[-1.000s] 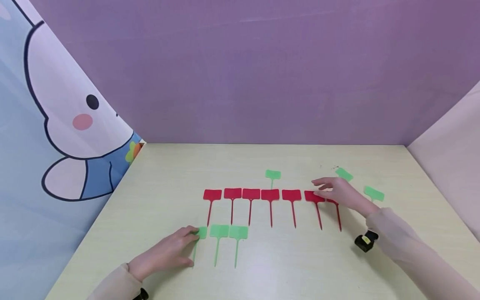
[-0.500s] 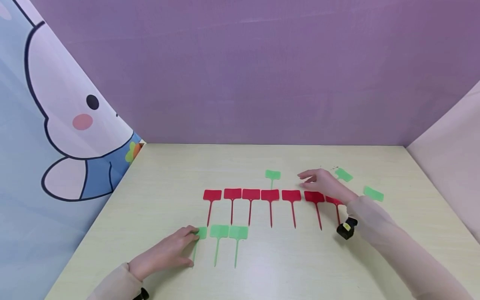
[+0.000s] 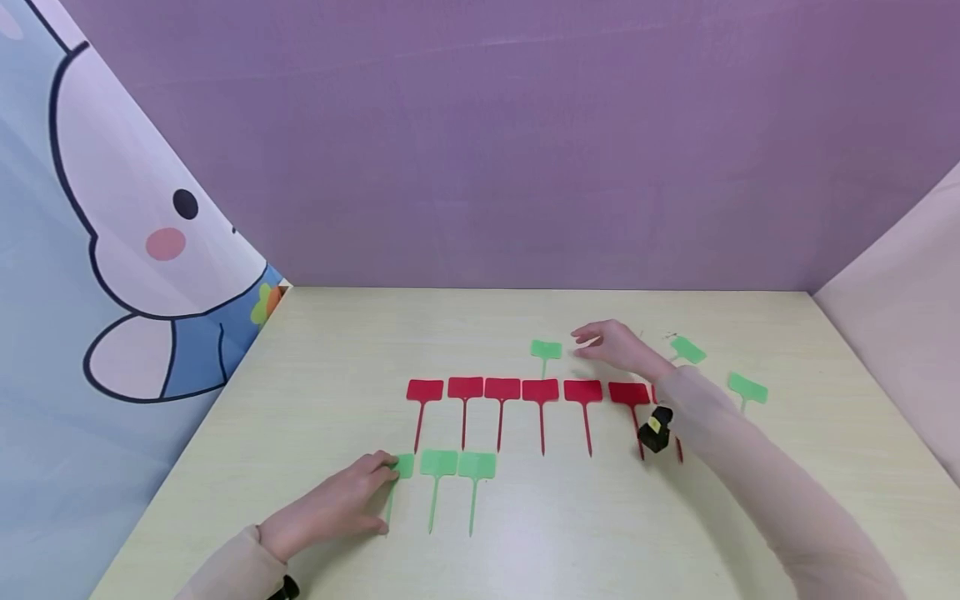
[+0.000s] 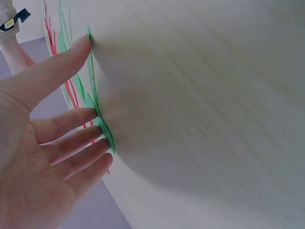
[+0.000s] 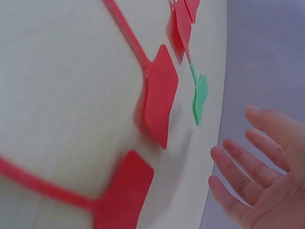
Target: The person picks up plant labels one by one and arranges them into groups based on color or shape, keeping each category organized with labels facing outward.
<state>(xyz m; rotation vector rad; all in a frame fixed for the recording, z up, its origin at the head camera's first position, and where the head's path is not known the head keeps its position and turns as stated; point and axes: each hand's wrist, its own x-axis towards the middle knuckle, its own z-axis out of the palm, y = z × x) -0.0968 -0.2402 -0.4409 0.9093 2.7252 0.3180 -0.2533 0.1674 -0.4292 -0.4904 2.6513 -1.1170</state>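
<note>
here, the scene line by line, all lower case.
green tag behind the row: a lone green tag [image 3: 545,351] lies flat on the table [image 3: 337,367], just at 12 o'clock of the red row, its stem pointing down toward the fourth red tag; the right wrist view shows it [image 5: 199,99] beyond the red heads.
right hand: the right hand [image 3: 617,346] hovers just at 3 o'clock of that green tag, fingers straight and spread, holding nothing, not touching it; its open palm shows in the right wrist view [image 5: 257,167].
left hand: the left hand [image 3: 330,504] rests on the table at 7 o'clock of the scene, fingers loose, fingertips touching the head of the leftmost green tag [image 3: 401,467]; in the left wrist view [image 4: 43,143] the fingers lie against that tag's edge [image 4: 102,126].
front green row: two more green tags [image 3: 457,465] lie just at 3 o'clock of it, stems toward the person.
red row: red tags [image 3: 502,390] lie side by side across the middle, the rightmost partly hidden by the right forearm.
stray green tags: two green tags [image 3: 718,371] lie at 3 o'clock of the right hand, well apart from the rows.
backdrop: purple wall [image 3: 510,142] at 12 o'clock, cartoon panel [image 3: 112,250] at 9 o'clock.
</note>
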